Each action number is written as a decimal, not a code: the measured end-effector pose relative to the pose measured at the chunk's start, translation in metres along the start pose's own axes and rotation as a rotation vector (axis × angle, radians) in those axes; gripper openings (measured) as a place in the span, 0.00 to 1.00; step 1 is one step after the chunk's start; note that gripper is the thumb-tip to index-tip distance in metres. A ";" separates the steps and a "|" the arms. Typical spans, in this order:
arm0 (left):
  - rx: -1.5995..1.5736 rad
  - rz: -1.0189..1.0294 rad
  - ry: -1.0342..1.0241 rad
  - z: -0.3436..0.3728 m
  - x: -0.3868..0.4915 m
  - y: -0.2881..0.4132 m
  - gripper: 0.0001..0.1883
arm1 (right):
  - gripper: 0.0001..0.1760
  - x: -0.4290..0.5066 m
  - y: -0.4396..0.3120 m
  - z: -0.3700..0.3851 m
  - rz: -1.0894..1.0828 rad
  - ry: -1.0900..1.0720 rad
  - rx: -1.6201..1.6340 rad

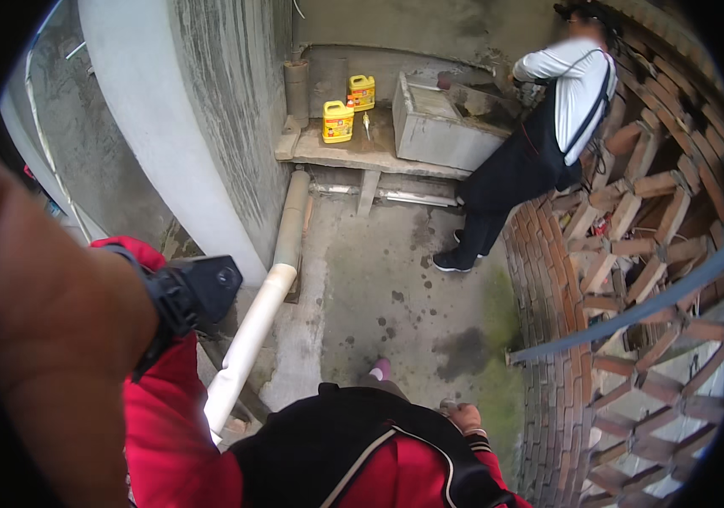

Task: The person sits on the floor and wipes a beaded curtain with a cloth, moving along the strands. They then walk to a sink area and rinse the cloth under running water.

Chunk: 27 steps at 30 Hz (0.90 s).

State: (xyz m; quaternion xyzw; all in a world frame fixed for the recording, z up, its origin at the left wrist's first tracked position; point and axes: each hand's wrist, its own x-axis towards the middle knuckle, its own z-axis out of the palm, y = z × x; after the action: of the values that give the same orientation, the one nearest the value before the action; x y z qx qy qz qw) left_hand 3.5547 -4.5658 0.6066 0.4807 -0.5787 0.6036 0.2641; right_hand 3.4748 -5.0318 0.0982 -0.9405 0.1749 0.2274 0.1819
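My left hand [51,317] is raised very near the camera and blurred at the left, with a black wrist-worn device [203,289] strapped at its wrist; its fingers are cut off by the picture's edge. Low in front of my body, my right hand [465,418] is curled beside my black apron [330,425]. Something small and greyish shows at its fingertips, too unclear to name. Ahead, two yellow plastic jugs [337,122] stand on a concrete ledge [336,155], near a small upright bottle.
A person [539,140] in dark overalls stands at the concrete sink [444,136]. A white pipe [251,336] slopes along the left wall. At the right rise a brick lattice wall [628,241] and a grey-blue pole [641,311]. Dark wet spots mark the concrete floor [393,254].
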 end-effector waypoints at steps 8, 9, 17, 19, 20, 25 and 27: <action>0.105 -1.019 -0.586 0.138 -0.209 -0.139 0.17 | 0.19 0.170 -0.179 -0.149 -0.339 -0.092 0.090; -0.002 -1.187 -0.631 0.145 -0.250 -0.145 0.16 | 0.17 0.181 -0.204 -0.170 -0.319 -0.111 0.182; -1.134 -2.441 -0.134 0.211 -0.457 -0.223 0.32 | 0.14 0.205 -0.410 -0.322 -1.223 0.402 0.039; -1.516 -2.266 0.614 0.242 -0.462 -0.268 0.37 | 0.16 0.208 -0.446 -0.340 -1.299 0.408 -0.054; -1.544 -2.153 0.662 0.250 -0.462 -0.295 0.36 | 0.17 0.213 -0.461 -0.344 -1.296 0.379 -0.081; -1.705 -1.841 0.742 0.270 -0.458 -0.395 0.33 | 0.19 0.275 -0.488 -0.364 -1.195 0.354 0.021; -1.658 -1.857 0.641 0.279 -0.459 -0.418 0.36 | 0.17 0.310 -0.486 -0.370 -1.064 0.417 0.338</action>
State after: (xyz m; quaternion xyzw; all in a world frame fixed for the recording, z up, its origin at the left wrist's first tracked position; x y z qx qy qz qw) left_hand 4.1803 -4.6432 0.3489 0.2287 -0.1399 -0.2561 0.9287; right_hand 4.0690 -4.8398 0.3813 -0.8819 -0.2545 -0.1153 0.3797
